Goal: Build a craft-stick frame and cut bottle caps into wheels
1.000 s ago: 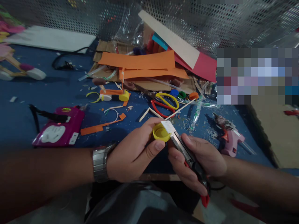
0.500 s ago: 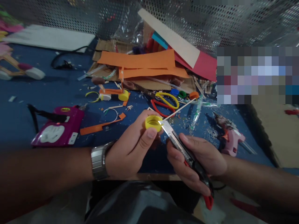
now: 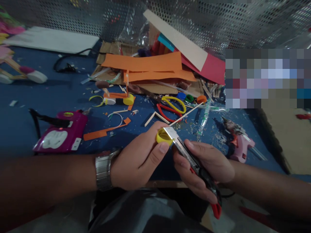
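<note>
My left hand [image 3: 137, 158] pinches a yellow bottle cap [image 3: 162, 136] between thumb and fingers, its open side facing up and to the right. A silver watch sits on that wrist. My right hand [image 3: 206, 168] grips a utility knife [image 3: 194, 165] with a red and black handle. The knife's blade rests against the cap's rim. Both hands hover over the near edge of the blue table [image 3: 48, 97].
Orange paper strips [image 3: 145, 66], cardboard and red sheets pile up at the back. Scissors [image 3: 171, 108] with yellow and red handles, small bottle caps and wooden sticks lie behind the hands. A pink glue gun [image 3: 239, 144] lies right; a magenta box [image 3: 60, 134] lies left.
The cap went up and tilted upright half a second ago, then came back down. Now the blade lies on its rim again, as it did a second ago.
</note>
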A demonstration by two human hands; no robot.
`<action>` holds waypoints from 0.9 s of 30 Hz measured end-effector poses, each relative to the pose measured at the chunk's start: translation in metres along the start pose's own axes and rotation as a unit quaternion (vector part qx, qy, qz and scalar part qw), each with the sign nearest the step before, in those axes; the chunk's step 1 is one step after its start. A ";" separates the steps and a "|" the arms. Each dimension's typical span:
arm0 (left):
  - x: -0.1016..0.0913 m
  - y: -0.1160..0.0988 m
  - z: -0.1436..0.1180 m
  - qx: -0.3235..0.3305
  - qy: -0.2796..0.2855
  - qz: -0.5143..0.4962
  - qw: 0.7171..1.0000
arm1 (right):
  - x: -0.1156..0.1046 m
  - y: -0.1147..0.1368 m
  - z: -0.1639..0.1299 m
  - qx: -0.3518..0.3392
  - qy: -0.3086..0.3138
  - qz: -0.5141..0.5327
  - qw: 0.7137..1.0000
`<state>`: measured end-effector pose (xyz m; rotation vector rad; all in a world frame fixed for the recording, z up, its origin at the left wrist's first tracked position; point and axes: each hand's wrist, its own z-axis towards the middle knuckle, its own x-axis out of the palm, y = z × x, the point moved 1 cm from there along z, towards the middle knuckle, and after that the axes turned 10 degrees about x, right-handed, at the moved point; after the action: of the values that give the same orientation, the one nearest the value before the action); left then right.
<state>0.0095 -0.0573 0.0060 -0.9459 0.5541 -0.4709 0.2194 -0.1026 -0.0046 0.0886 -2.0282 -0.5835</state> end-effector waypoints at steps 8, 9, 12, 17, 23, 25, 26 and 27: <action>0.001 -0.003 -0.003 -0.017 -0.039 -0.006 0.999 | 0.001 0.003 -0.001 0.007 -0.011 -0.007 1.000; 0.001 -0.002 -0.004 -0.022 -0.047 -0.003 0.999 | 0.002 0.003 -0.001 0.007 -0.014 -0.006 1.000; 0.002 0.002 -0.007 -0.046 -0.068 -0.015 0.997 | 0.002 0.004 -0.001 0.001 0.000 0.004 1.000; 0.004 0.004 -0.007 -0.077 -0.083 -0.069 0.991 | 0.002 0.003 -0.001 -0.011 0.023 0.016 1.000; 0.001 0.002 -0.004 -0.043 -0.064 0.009 0.997 | 0.002 0.002 0.000 -0.012 0.012 0.010 1.000; 0.001 0.001 -0.004 -0.039 -0.048 0.025 0.998 | 0.001 0.002 0.000 -0.002 0.002 0.000 1.000; 0.001 0.001 -0.004 -0.038 -0.038 0.028 0.998 | 0.001 0.002 0.000 0.005 -0.006 -0.006 1.000; 0.001 0.000 -0.004 -0.037 -0.027 0.030 0.998 | 0.001 0.002 0.000 0.011 -0.012 -0.011 1.000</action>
<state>0.0072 -0.0604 0.0036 -1.0080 0.5523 -0.3722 0.2191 -0.1010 -0.0031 0.1167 -2.0588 -0.5784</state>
